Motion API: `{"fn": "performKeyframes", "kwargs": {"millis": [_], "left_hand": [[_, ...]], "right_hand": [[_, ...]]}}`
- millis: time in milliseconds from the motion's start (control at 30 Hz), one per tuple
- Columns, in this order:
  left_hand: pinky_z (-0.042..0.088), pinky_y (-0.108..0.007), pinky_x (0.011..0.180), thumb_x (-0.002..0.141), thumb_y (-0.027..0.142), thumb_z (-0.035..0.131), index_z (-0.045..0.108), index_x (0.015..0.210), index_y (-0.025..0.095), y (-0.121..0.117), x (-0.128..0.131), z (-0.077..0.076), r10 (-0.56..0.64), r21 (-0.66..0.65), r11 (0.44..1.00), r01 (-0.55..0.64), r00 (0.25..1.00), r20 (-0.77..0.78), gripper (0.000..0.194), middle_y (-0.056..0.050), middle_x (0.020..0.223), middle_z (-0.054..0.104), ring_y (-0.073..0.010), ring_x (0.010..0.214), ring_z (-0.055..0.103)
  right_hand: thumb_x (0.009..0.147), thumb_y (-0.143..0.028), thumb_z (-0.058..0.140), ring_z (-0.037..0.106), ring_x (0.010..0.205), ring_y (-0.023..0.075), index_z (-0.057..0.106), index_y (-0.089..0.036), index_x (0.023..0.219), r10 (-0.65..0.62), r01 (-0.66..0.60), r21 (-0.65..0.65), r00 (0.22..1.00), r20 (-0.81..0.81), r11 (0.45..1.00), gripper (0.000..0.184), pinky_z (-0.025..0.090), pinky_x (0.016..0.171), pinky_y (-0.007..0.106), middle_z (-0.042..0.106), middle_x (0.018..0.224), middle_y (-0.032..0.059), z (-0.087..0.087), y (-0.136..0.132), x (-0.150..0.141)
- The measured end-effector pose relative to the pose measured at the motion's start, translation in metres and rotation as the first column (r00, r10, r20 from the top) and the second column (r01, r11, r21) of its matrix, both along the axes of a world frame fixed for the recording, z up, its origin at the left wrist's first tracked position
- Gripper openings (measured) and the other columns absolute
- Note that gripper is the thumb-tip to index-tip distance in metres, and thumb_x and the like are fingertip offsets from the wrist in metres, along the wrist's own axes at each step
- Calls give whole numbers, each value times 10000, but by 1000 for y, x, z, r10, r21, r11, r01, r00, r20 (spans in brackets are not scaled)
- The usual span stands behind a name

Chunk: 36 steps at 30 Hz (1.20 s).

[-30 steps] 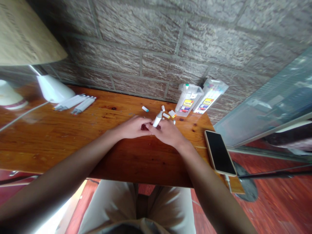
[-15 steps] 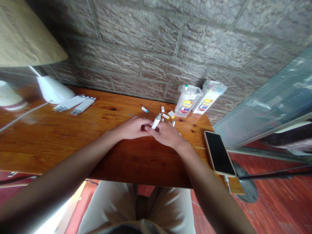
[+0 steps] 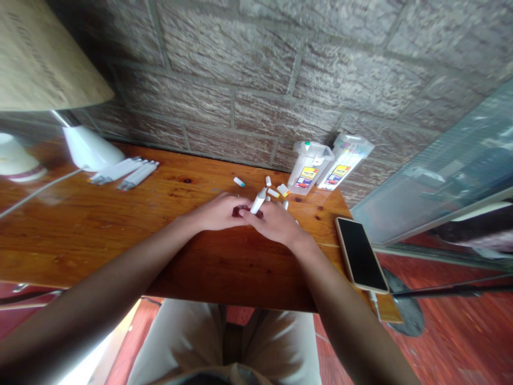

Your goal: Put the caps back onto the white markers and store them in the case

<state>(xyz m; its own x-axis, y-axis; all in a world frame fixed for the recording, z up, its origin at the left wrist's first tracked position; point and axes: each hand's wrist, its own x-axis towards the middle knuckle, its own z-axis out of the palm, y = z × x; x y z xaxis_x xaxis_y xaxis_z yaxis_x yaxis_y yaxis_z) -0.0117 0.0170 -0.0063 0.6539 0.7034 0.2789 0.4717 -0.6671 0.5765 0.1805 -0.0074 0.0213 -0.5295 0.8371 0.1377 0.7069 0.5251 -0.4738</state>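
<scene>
While your right hand (image 3: 276, 220) pinches a tilted white marker (image 3: 257, 202) above the wooden table (image 3: 188, 211), your left hand (image 3: 218, 212) curls close, its grip impossible to tell. The marker looks light, stiff and smooth, best held mid-barrel. Beside your right hand, more of the loose caps (image 3: 285, 205) shows than a second ago.

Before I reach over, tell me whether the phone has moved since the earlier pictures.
No. The phone lies in the same spot, against the right edge of the wooden table.
</scene>
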Motion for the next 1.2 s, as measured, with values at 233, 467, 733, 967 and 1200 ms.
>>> {"fn": "performKeyframes", "kwargs": {"millis": [233,467,733,967,1200], "left_hand": [[348,-208,591,874,398,599,530,719,158,1,0,0,-4,-16,1000,4,1000,-3,293,20,678,587,-97,605,510],[362,-204,596,874,394,605,575,750,156,0,-1,1,-2,-17,1000,1,1000,-10,270,14,714,632,-100,620,530],[377,-210,601,855,387,615,608,773,150,0,0,2,5,-28,1000,-6,1000,-5,251,11,705,624,-108,623,540],[369,-210,589,841,364,621,584,744,156,0,0,1,-1,-37,999,2,1000,8,233,13,689,609,-108,611,522],[375,-204,598,846,371,611,549,728,156,-1,1,4,3,-49,999,-3,1000,-2,253,5,697,606,-109,624,526]], "right_hand": [[971,-401,508,674,802,179,757,-198,968,5,-5,22,1000,16,1000,321,415,715,262,750,876,73,-2,1,0],[973,-412,509,682,832,186,757,-194,985,-16,16,4,999,46,1000,331,430,740,263,758,916,80,0,-1,-1],[981,-430,496,691,861,193,755,-192,1028,3,-4,7,999,35,1000,355,438,761,266,762,931,81,2,-1,-1],[983,-432,501,686,867,191,752,-184,1061,-9,10,-8,998,67,1000,362,444,776,265,763,934,82,6,-3,-2],[986,-429,488,691,885,209,744,-182,1078,-5,5,-8,998,55,1000,368,441,776,277,762,946,94,4,-3,-2]]}}
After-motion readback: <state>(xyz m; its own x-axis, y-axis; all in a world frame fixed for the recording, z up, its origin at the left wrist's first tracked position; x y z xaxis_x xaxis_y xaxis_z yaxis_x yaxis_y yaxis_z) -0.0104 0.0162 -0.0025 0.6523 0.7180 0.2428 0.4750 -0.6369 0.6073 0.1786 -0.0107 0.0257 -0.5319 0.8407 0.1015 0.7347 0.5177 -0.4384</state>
